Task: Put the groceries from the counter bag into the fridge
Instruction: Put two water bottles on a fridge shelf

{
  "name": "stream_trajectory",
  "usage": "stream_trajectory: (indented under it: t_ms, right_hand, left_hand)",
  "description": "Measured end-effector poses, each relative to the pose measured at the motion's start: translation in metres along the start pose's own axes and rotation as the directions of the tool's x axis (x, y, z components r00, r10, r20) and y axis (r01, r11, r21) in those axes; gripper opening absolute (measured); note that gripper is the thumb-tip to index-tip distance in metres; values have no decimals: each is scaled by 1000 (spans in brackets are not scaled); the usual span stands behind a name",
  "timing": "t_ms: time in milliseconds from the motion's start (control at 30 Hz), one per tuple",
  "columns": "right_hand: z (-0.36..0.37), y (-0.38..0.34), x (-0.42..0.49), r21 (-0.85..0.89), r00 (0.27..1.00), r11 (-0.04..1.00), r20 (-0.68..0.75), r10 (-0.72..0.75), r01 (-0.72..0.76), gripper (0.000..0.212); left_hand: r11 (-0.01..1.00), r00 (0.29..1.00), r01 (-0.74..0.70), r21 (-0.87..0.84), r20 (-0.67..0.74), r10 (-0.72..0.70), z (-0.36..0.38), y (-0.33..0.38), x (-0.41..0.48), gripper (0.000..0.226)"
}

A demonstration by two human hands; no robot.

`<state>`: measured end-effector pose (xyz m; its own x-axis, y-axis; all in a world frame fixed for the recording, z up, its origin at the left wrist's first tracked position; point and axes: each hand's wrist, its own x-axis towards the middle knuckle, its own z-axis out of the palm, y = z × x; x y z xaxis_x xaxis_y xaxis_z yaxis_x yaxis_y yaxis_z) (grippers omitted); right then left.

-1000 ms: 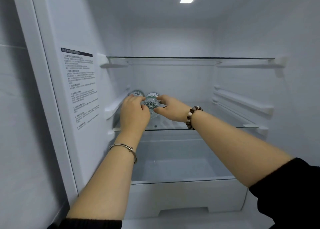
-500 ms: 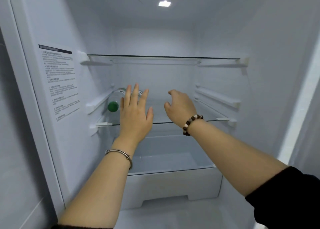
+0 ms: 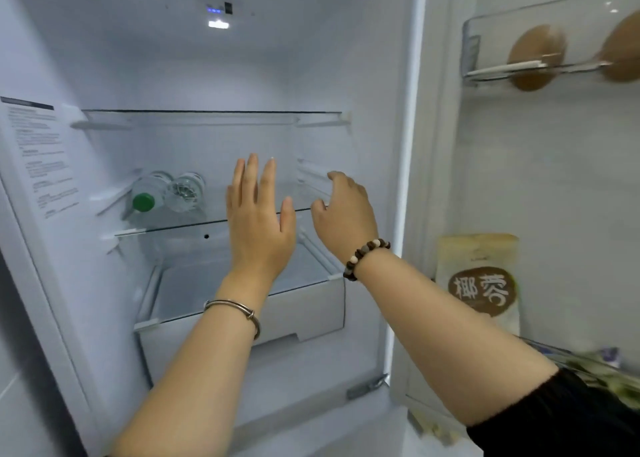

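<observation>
Letting go of the 2 bottles [image 3: 154, 193], the left hand [image 3: 258, 228] and right hand [image 3: 346, 217] have pulled back, each grip spread loose and empty, so the bottles now lie put away on the fridge shelf [image 3: 214, 212].

Bright ceiling lamp [image 3: 218, 24], blurred right edge

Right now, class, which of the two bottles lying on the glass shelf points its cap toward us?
The left bottle, beside the fridge wall: its green cap faces outward, while the right bottle shows only its clear base.
</observation>
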<state>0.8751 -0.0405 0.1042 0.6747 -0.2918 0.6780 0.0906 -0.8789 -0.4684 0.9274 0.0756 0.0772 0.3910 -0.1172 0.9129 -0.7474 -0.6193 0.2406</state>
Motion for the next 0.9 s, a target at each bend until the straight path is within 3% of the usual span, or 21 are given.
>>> stream_trajectory:
  t_ms: [233, 467, 667, 900]
  right_hand:
    - [-120, 25, -98, -248, 935, 966, -318, -158, 79, 48]
    - [-243, 85, -197, -467, 908, 865, -418, -34, -183, 49]
    - [-351, 126, -289, -561, 828, 711, -558, 52, -423, 51]
    - [-480, 146, -439, -568, 661, 402, -737, 140, -719, 55]
  left_hand:
    - [934, 993, -100, -344, -86, 75, -14, 122, -44, 52]
    - [788, 962, -207, -580, 24, 271, -8, 273, -93, 52]
    - [594, 875, -272, -757, 62, 481, -10, 413, -154, 53]
    - [442, 718, -293, -847, 110, 687, -46, 581, -245, 56]
